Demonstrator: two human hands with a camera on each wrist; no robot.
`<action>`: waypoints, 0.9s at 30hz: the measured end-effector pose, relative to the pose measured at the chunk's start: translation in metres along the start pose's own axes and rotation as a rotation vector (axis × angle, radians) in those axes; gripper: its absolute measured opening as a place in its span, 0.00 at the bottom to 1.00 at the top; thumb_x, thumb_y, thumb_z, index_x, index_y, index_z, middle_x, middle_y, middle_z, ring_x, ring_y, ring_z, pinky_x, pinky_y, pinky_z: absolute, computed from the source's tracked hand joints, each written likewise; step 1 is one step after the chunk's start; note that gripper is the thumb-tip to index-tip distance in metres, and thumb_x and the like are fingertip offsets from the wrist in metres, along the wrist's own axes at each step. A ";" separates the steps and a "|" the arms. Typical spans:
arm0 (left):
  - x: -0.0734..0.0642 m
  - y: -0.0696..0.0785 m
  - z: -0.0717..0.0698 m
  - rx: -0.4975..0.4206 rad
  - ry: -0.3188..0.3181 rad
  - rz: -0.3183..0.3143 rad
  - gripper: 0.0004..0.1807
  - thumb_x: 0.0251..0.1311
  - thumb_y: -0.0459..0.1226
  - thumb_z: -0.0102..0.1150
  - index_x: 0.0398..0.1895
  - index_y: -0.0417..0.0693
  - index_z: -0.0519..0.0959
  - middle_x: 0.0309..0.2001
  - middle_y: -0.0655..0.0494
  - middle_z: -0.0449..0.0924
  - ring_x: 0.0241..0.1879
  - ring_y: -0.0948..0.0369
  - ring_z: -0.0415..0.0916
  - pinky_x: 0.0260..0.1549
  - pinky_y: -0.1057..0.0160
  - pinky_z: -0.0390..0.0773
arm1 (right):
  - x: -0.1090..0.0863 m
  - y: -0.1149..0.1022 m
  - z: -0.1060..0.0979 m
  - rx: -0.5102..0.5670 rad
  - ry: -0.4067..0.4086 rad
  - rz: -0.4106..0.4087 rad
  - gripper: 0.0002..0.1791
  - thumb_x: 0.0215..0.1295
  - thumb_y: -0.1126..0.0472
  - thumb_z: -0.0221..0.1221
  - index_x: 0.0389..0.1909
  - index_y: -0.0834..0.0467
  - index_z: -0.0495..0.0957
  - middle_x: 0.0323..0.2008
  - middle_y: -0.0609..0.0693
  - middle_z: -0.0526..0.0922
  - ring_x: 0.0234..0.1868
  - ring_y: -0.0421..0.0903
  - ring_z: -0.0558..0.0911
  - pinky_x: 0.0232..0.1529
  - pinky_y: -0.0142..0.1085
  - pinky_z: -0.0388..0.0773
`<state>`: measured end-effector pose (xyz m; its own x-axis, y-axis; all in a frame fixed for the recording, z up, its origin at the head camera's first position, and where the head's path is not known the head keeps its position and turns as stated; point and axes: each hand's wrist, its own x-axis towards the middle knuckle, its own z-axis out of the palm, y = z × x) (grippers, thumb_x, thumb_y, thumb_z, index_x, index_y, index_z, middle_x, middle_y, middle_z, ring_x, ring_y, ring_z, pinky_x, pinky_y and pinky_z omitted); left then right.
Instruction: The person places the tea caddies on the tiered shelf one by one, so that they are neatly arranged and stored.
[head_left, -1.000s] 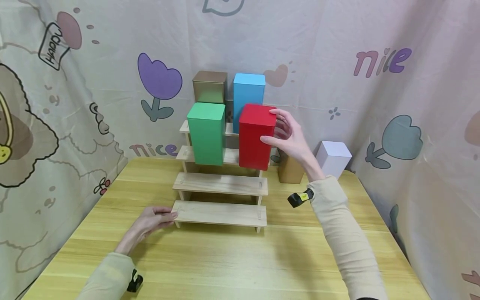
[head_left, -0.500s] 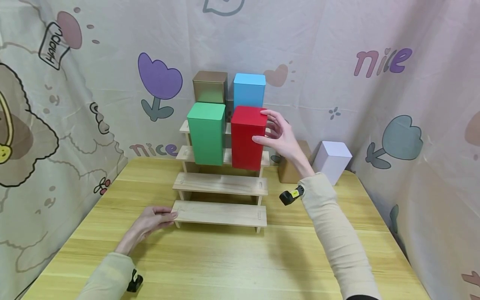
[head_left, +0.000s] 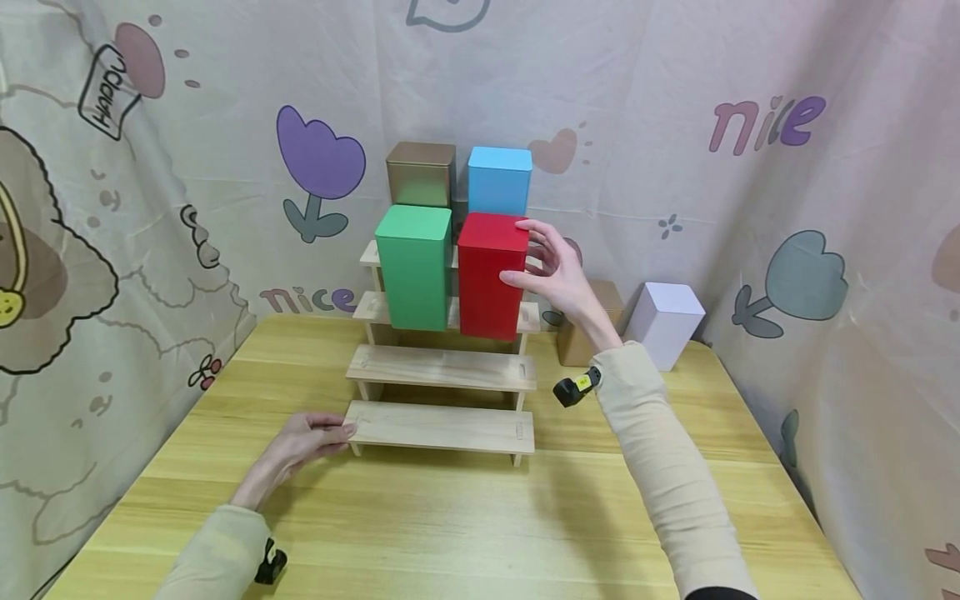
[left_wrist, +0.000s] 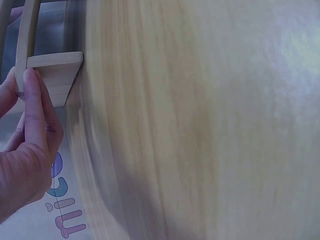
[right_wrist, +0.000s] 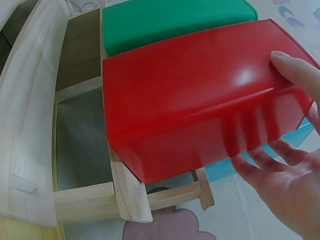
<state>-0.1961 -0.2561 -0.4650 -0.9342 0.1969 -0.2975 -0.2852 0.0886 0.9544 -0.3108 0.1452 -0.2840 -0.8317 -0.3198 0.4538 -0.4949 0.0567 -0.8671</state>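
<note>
A wooden stepped shelf (head_left: 442,364) stands on the table. My left hand (head_left: 306,440) pinches the left end of its lowest step; the left wrist view shows thumb and fingertips on the board's edge (left_wrist: 24,55). My right hand (head_left: 558,271) holds a tall red tin box (head_left: 491,279) near its top, thumb on the front and fingers along the right side. In the right wrist view, the red box's base is right at the step (right_wrist: 129,192). An upright green box (head_left: 414,271) stands left of it on the same step.
Behind on the top step are a bronze box (head_left: 422,171) and a blue box (head_left: 499,179). A gold-brown box (head_left: 577,346) and a white box (head_left: 664,321) stand on the table (head_left: 420,533) right of the shelf. A printed curtain (head_left: 637,100) hangs behind.
My right hand has moved the red box left and slightly down over the step, closer to the green box. More of the gold-brown box shows now. My left hand has stayed still.
</note>
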 end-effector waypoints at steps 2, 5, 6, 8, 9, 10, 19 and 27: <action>0.000 -0.001 0.000 0.001 0.000 0.001 0.34 0.67 0.27 0.58 0.66 0.11 0.53 0.41 0.52 0.82 0.38 0.66 0.84 0.45 0.71 0.89 | 0.000 0.001 0.000 0.002 -0.003 0.004 0.40 0.58 0.68 0.67 0.71 0.49 0.64 0.67 0.53 0.72 0.64 0.52 0.75 0.69 0.56 0.77; 0.000 -0.001 0.000 0.002 -0.002 0.002 0.35 0.68 0.27 0.58 0.66 0.11 0.53 0.41 0.52 0.82 0.38 0.66 0.84 0.45 0.71 0.89 | 0.001 0.001 0.000 0.008 -0.003 0.011 0.40 0.59 0.68 0.67 0.71 0.49 0.64 0.67 0.53 0.72 0.64 0.51 0.74 0.69 0.51 0.79; 0.001 -0.001 -0.001 0.001 -0.002 0.002 0.35 0.68 0.27 0.58 0.67 0.11 0.53 0.41 0.52 0.82 0.38 0.66 0.84 0.45 0.71 0.89 | 0.001 0.001 0.000 0.010 -0.003 0.012 0.40 0.59 0.68 0.67 0.71 0.49 0.64 0.67 0.53 0.72 0.64 0.51 0.74 0.68 0.49 0.80; 0.001 -0.001 -0.001 0.003 -0.006 0.003 0.35 0.68 0.27 0.58 0.67 0.11 0.53 0.41 0.52 0.81 0.38 0.66 0.84 0.45 0.71 0.89 | 0.001 0.001 0.000 0.012 -0.003 0.014 0.40 0.59 0.68 0.67 0.71 0.49 0.64 0.67 0.53 0.72 0.64 0.51 0.74 0.67 0.46 0.81; 0.001 -0.001 -0.001 0.002 -0.006 0.002 0.35 0.68 0.27 0.58 0.67 0.11 0.53 0.41 0.52 0.81 0.38 0.66 0.84 0.45 0.71 0.89 | 0.001 0.002 0.000 0.013 -0.005 0.016 0.40 0.59 0.68 0.67 0.71 0.49 0.64 0.67 0.53 0.72 0.64 0.51 0.74 0.66 0.44 0.82; 0.001 -0.002 -0.001 0.002 -0.006 0.003 0.35 0.68 0.27 0.58 0.67 0.11 0.53 0.41 0.52 0.81 0.38 0.66 0.84 0.45 0.71 0.89 | 0.001 0.002 0.000 0.014 -0.005 0.017 0.40 0.59 0.68 0.67 0.71 0.49 0.63 0.67 0.53 0.72 0.64 0.50 0.74 0.65 0.43 0.82; 0.002 -0.002 -0.001 0.004 -0.001 0.003 0.35 0.67 0.27 0.58 0.66 0.11 0.54 0.41 0.52 0.82 0.37 0.67 0.84 0.45 0.71 0.89 | 0.002 0.003 0.000 0.006 -0.006 0.017 0.41 0.59 0.67 0.67 0.72 0.48 0.63 0.69 0.52 0.69 0.64 0.51 0.73 0.64 0.44 0.83; 0.000 -0.001 0.000 0.035 0.001 0.007 0.33 0.67 0.28 0.58 0.65 0.11 0.56 0.41 0.53 0.82 0.38 0.67 0.84 0.46 0.71 0.89 | 0.002 0.006 0.001 0.003 -0.006 0.004 0.42 0.59 0.67 0.67 0.73 0.47 0.62 0.69 0.51 0.67 0.65 0.51 0.71 0.64 0.44 0.83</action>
<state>-0.1961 -0.2564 -0.4665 -0.9363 0.1971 -0.2905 -0.2708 0.1213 0.9550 -0.3149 0.1443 -0.2881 -0.8320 -0.3255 0.4492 -0.4911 0.0555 -0.8693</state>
